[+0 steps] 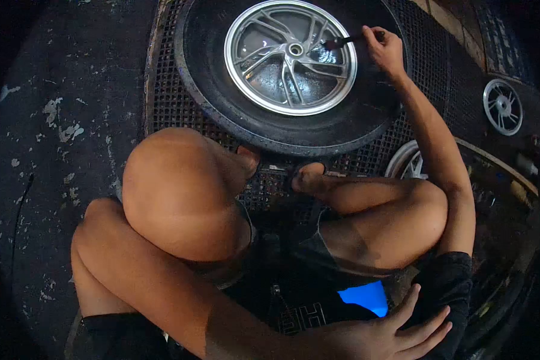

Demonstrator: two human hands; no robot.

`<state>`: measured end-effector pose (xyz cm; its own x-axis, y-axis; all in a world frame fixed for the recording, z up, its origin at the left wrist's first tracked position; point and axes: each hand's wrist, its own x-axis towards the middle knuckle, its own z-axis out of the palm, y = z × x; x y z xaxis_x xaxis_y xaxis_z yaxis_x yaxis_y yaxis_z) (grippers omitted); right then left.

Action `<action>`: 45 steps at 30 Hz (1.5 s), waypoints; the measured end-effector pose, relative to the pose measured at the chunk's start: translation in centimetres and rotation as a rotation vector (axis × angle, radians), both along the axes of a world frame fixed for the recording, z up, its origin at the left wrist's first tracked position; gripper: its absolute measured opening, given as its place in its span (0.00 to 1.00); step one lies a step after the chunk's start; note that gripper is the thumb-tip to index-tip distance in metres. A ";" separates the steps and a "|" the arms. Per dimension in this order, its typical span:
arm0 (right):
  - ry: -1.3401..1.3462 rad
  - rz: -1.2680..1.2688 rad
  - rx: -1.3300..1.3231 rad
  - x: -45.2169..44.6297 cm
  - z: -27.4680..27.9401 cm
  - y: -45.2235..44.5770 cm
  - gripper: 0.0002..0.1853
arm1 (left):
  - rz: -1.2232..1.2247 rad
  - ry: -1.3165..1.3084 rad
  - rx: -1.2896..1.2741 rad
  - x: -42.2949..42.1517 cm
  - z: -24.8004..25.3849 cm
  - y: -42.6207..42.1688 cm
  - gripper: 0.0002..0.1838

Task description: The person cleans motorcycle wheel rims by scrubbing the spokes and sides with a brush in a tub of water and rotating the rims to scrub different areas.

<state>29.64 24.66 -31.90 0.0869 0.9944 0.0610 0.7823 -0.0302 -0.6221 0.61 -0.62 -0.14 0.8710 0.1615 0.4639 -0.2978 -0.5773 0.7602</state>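
Note:
My right hand is closed round the dark handle of a brush. The brush's reddish-dark bristles meet the spokes of a silver alloy wheel, right of its hub. Wet and shiny, the wheel lies flat on a large round black base that looks like a tyre or tub. At the bottom, my left hand has its fingers spread beside my right sleeve, holding nothing that shows.
Black perforated matting lies under the round base. A second silver wheel is at the far right. Part of another wheel shows behind my right knee. Worn dark floor spreads at left. My bent knees stand between me and the wheel.

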 end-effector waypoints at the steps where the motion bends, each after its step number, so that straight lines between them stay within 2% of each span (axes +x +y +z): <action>1: -0.083 0.000 0.012 0.2 0.1 0.1 0.19 | -0.003 0.002 0.000 0.0 0.0 0.0 0.36; 2: 0.033 -0.049 -0.150 0.2 0.0 0.1 0.17 | -0.006 0.003 0.002 0.0 0.0 -0.1 0.36; 6: -0.086 0.293 -0.030 0.9 -4.6 -1.5 0.18 | -0.016 -0.009 0.004 0.3 -0.3 -1.1 0.36; 9: -0.068 0.216 -0.246 0.0 -2.0 -1.1 0.18 | -0.120 0.045 0.108 -0.7 0.2 0.4 0.37; 10: -0.046 0.212 -0.081 -0.4 -1.8 -1.1 0.18 | -0.189 0.047 0.068 -0.5 0.3 1.2 0.37; 12: -0.068 0.162 -0.213 -0.5 -1.0 -1.2 0.19 | -0.331 0.048 -0.011 0.0 0.5 2.4 0.37; 13: -0.081 0.134 -0.279 -0.8 -0.2 -1.3 0.19 | -0.230 0.036 -0.004 0.2 0.4 1.6 0.37; 14: -0.130 0.267 -0.073 -0.5 -2.0 -1.4 0.19 | -0.129 0.023 0.003 0.3 0.2 0.3 0.37; 15: -0.103 0.269 -0.105 0.5 -3.2 -1.5 0.19 | -0.029 0.011 0.008 0.4 0.0 -0.9 0.37; 18: -0.018 0.219 -0.152 0.2 -2.5 -1.7 0.19 | 0.000 0.008 0.038 0.6 -0.1 -1.3 0.37; 19: -0.062 0.182 -0.045 -0.4 -1.4 -1.6 0.18 | -0.067 0.022 0.061 0.2 0.0 -0.3 0.37; 21: 0.090 0.104 -0.086 -1.7 1.6 -1.7 0.17 | -0.199 0.047 0.105 -0.9 0.4 2.6 0.38; 22: 0.170 0.190 0.090 -2.2 1.8 -1.8 0.16 | -0.190 0.052 0.114 -0.9 0.5 2.5 0.38; 26: 0.006 0.281 -0.057 -5.0 2.9 -3.9 0.14 | -0.186 0.049 0.133 -1.1 0.5 2.5 0.38; 27: 0.054 0.422 -0.028 -5.7 3.7 -4.8 0.13 | -0.191 0.043 0.133 -1.2 0.5 2.6 0.38; 30: -0.011 0.530 -0.027 -7.9 3.6 -6.1 0.11 | -0.262 0.010 0.036 -0.5 0.2 1.4 0.37; 33: -0.048 0.637 0.162 -7.5 2.1 -5.6 0.10 | -0.182 0.006 0.074 -0.8 0.2 1.3 0.37; 36: -0.131 0.656 0.197 -6.9 2.5 -4.8 0.09 | 0.022 -0.021 0.022 0.6 -0.2 -1.9 0.37; 40: -0.070 0.550 0.204 -6.5 3.7 -4.1 0.08 | -0.169 0.008 0.026 -0.8 0.1 1.5 0.38; 42: -0.075 0.585 0.153 -6.6 3.8 -4.7 0.08 | -0.222 0.039 0.082 -0.8 0.5 2.0 0.38; 43: -0.078 0.601 0.128 -6.7 3.7 -4.9 0.08 | -0.143 0.027 0.065 -0.5 0.3 1.0 0.38; 44: -0.033 0.704 0.237 -7.1 3.4 -5.2 0.08 | -0.063 0.015 0.047 0.1 0.1 -0.3 0.38; 45: -0.037 0.706 0.116 -7.6 3.1 -5.9 0.07 | 0.018 0.003 0.028 0.5 -0.1 -1.8 0.38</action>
